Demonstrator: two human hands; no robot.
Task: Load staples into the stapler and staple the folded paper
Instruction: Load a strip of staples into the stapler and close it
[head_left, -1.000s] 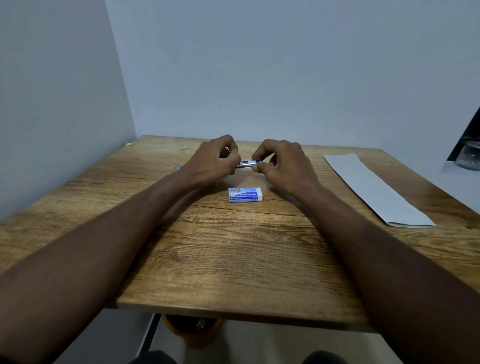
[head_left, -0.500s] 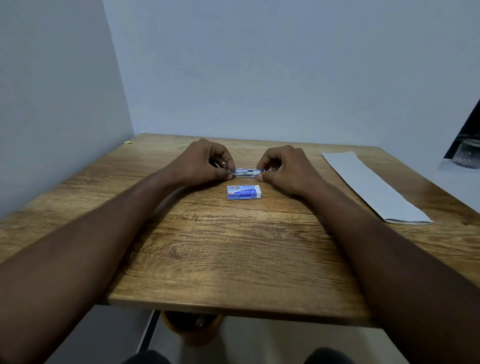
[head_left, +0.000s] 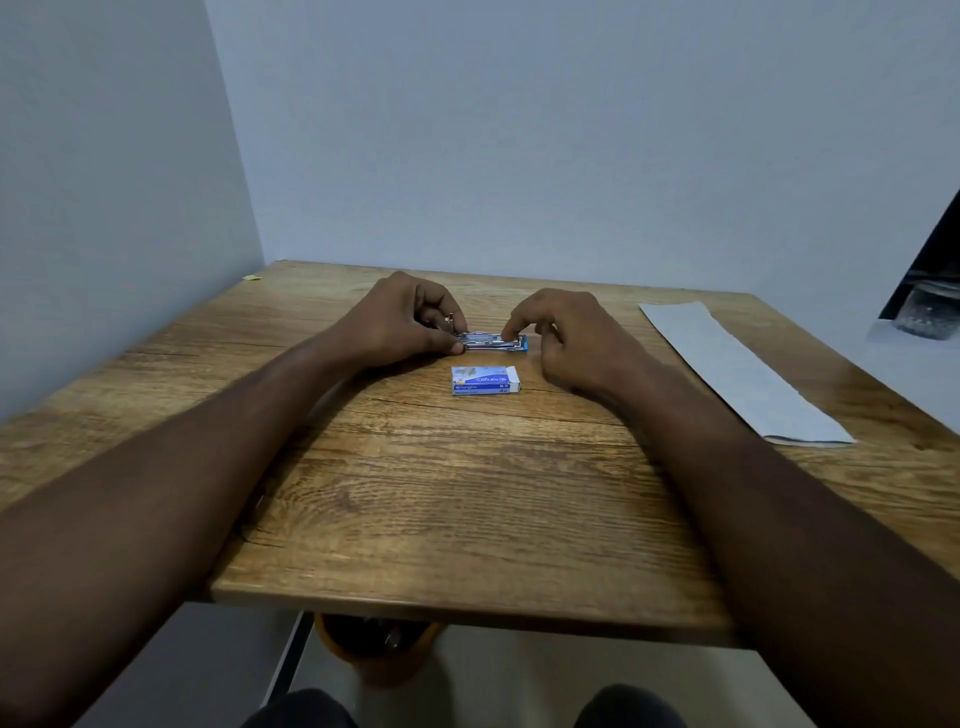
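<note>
A small metal stapler with a blue end (head_left: 493, 343) lies flat on the wooden table (head_left: 467, 493), far centre. My left hand (head_left: 400, 322) pinches its left end between thumb and fingers. Over the stapler's right part hovers my right hand (head_left: 571, 338), its index fingertip touching the top of the metal channel and the other fingers curled. A blue and white staple box (head_left: 485, 380) lies just in front of the stapler, untouched. The folded white paper (head_left: 737, 369) lies at the table's right side.
Walls close the table at the left and back. A tiny yellow scrap (head_left: 253, 277) sits in the far left corner. An orange bin (head_left: 379, 649) stands under the table's near edge. A dark object (head_left: 930, 312) sits on a ledge far right.
The stapler came down from the air onto the table. My right hand let go of its right end, and now only the index fingertip rests on top.
</note>
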